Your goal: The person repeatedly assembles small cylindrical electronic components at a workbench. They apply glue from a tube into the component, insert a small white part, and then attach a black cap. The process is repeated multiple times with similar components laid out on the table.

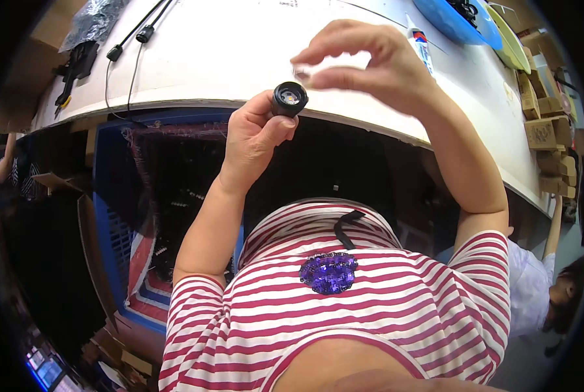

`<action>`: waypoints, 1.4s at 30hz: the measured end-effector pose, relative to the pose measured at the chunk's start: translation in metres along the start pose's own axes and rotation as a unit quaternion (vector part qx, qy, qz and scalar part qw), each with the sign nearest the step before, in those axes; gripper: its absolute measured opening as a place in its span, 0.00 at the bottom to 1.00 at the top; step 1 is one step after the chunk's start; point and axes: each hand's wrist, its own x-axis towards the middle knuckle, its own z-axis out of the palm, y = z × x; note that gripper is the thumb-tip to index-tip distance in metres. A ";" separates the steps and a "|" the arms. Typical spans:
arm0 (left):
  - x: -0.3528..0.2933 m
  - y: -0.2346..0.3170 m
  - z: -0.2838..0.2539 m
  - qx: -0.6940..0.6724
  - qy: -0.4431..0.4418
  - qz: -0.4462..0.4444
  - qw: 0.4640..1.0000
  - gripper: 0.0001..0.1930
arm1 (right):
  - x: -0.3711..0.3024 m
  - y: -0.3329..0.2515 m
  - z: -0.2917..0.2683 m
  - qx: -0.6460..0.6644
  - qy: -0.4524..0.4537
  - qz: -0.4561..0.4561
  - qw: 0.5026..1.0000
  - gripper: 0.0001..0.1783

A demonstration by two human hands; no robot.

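Observation:
Near the front edge of the white table (200,72), my left hand (256,137) is closed around a short black flashlight head (290,99). Its round open end faces up, with a small yellowish LED visible inside. Just above and to the right of it is my right hand (380,68), thumb and fingers pinched toward each other. At their tips shows a small, clear, shiny piece (301,74), too small and blurred to name. It looks apart from the flashlight's rim.
Two black cables (130,42) and a black tool-like item (76,72) lie at the left. Toward the back right are a white tube (421,49), a blue basin (458,23) and small cardboard boxes (543,134). A blue crate (112,222) stands below the table's edge; another person (530,277) is at right.

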 end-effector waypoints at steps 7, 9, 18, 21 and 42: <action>0.002 0.002 0.018 0.005 -0.030 -0.014 0.999 0.07 | -0.028 -0.012 0.003 0.015 0.021 0.030 0.999 0.11; 0.005 0.002 0.021 0.080 -0.029 -0.025 0.996 0.07 | -0.033 -0.011 0.000 0.054 0.010 0.062 0.997 0.13; 0.004 -0.007 0.030 0.036 -0.037 0.007 0.999 0.26 | -0.036 0.023 -0.093 -0.129 0.154 0.126 0.971 0.13; 0.002 -0.005 0.023 0.021 -0.029 -0.005 0.999 0.26 | -0.028 0.087 -0.173 -0.422 0.268 0.127 0.857 0.12; -0.008 -0.004 0.014 0.033 -0.001 -0.038 0.999 0.29 | -0.018 0.040 -0.093 -0.019 0.063 0.295 0.953 0.13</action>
